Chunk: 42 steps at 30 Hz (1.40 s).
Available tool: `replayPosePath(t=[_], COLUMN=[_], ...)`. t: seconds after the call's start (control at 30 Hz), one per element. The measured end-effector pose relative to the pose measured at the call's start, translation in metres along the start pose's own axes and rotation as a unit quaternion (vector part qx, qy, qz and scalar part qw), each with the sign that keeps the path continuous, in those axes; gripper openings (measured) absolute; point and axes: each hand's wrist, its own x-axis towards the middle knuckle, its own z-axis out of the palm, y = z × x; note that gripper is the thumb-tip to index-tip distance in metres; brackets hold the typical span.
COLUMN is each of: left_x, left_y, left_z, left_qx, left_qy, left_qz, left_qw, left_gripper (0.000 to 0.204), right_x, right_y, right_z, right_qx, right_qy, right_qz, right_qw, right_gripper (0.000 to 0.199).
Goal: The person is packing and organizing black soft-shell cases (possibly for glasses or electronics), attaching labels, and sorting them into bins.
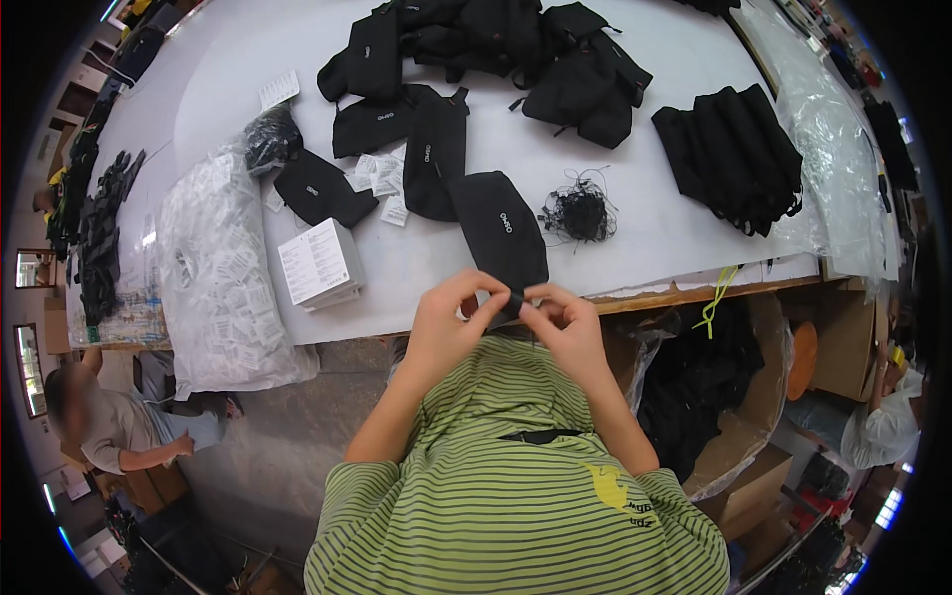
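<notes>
Black oblong fabric pouch (503, 233) reaches the near edge of the white tabletop (407, 260). Left hand (448, 319) and right hand (570, 325), close together, pinch its near end.

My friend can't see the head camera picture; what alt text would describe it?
A person's left hand and right hand pinch at the near end of a black pouch, by the edge of a white table. Around it lie more black pouches, a tangle of black cords, a stack of white cards and a clear bag of white tags.
</notes>
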Motion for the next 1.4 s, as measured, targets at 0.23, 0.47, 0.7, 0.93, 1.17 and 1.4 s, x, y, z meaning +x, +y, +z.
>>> replayPosePath(t=[0.23, 0.47, 0.7, 0.93, 1.17, 1.4], left_x=[-0.006, -0.008, -0.007, -0.007, -0.006, -0.011], left_y=[0.010, 0.019, 0.030, 0.029, 0.029, 0.026], left_z=[-0.011, 0.002, 0.002, 0.002, 0.001, -0.004], left_qx=[-0.294, -0.192, -0.113, -0.091, -0.017, 0.014], left_qy=[0.018, -0.011, -0.016, -0.037, -0.052, -0.080], left_qz=[-0.067, -0.020, 0.004, 0.012, 0.026, 0.019], left_qw=[0.953, 0.981, 0.993, 0.995, 0.998, 0.997], left_gripper=[0.010, 0.007, 0.007, 0.009, 0.009, 0.008], right_x=[0.000, 0.000, -0.004, -0.004, -0.004, 0.008], right_y=[-0.007, -0.011, -0.013, -0.009, -0.017, -0.026], right_z=[-0.025, -0.020, -0.009, -0.005, -0.006, -0.020], right_qx=[0.251, 0.207, 0.165, 0.138, -0.075, -0.118], right_qy=[0.008, 0.019, 0.021, 0.018, 0.047, -0.083], right_qz=[-0.025, -0.062, -0.042, -0.044, -0.120, -0.120], right_qw=[0.968, 0.976, 0.985, 0.989, 0.989, 0.982], right_gripper=[0.013, 0.012, 0.010, 0.011, 0.008, 0.010])
